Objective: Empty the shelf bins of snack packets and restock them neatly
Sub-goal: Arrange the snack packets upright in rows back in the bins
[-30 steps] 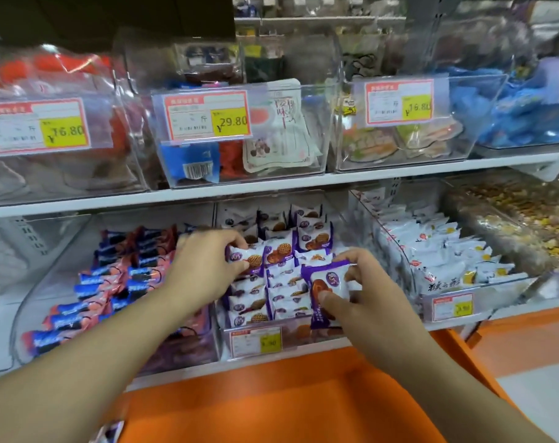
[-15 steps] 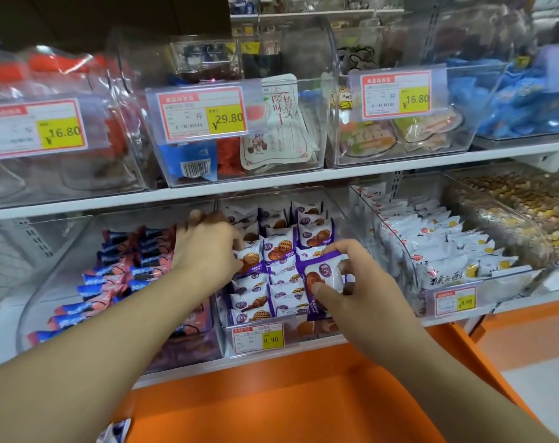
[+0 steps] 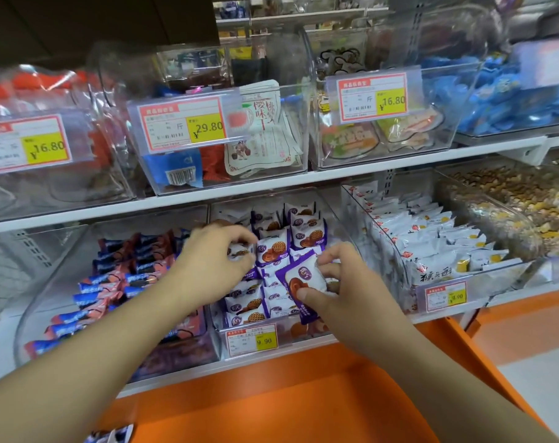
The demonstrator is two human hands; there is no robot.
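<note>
The purple packet (image 3: 303, 284) sits tilted above the front right of the middle bin (image 3: 342, 219), pinched between the thumb and fingers of the right hand (image 3: 345, 282); the left hand (image 3: 214, 263) is curled round a packet in the bin's left row (image 3: 243, 302). Pushed in at this slant, the packet would likely ride up over its neighbours or tip the standing rows (they look only loosely packed), and the left hand's tug could drag adjacent ones out of line. Legible writing: the bin's price tag (image 3: 252, 341) shows 9.90; upper tags read 16.80, 29.80 (image 3: 182, 124) and 16.80; the white packets' tag (image 3: 446, 297) seems to read 9.90.
</note>
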